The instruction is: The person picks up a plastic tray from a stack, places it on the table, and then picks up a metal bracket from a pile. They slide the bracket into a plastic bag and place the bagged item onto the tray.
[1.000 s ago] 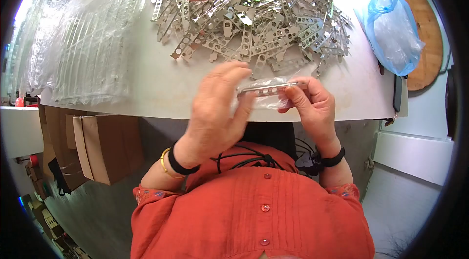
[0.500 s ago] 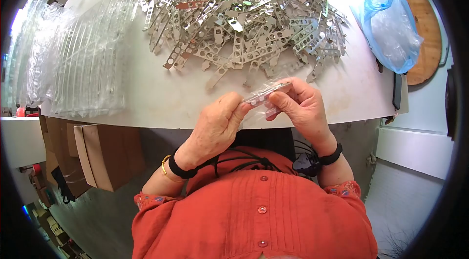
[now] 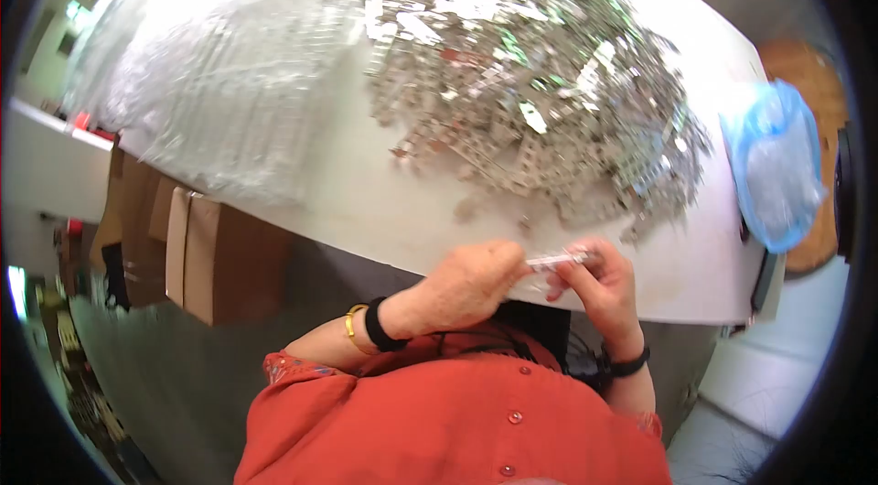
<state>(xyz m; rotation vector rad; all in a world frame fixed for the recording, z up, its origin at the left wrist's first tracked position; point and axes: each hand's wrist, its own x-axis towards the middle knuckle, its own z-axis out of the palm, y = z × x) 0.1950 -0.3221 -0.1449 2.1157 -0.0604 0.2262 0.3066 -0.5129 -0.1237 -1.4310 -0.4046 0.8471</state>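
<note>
Between my two hands is a thin perforated metal strip (image 3: pixel 551 261), smeared by motion, with clear plastic film about it. My left hand (image 3: pixel 468 285) is closed on its left end. The right end sits in the pinch of my right hand (image 3: pixel 602 291), thumb against fingers. Both hands are just over the front edge of the white table (image 3: pixel 393 233). Beyond them lies a large heap of similar silvery metal strips (image 3: pixel 540 119), some with rows of round holes. A few loose pieces lie between the heap and my hands.
Clear plastic packs (image 3: pixel 247 101) stand in rows on the table's left. A blue plastic bag (image 3: pixel 777 165) with clear film inside hangs at the right edge, by a round wooden surface (image 3: pixel 805 73). Cardboard boxes (image 3: pixel 229 261) stand below the table at left.
The view has swung and blurred, so the table appears tilted and things sit lower and further right. Both hands still hold the metal strip, now with less of the film visible.
</note>
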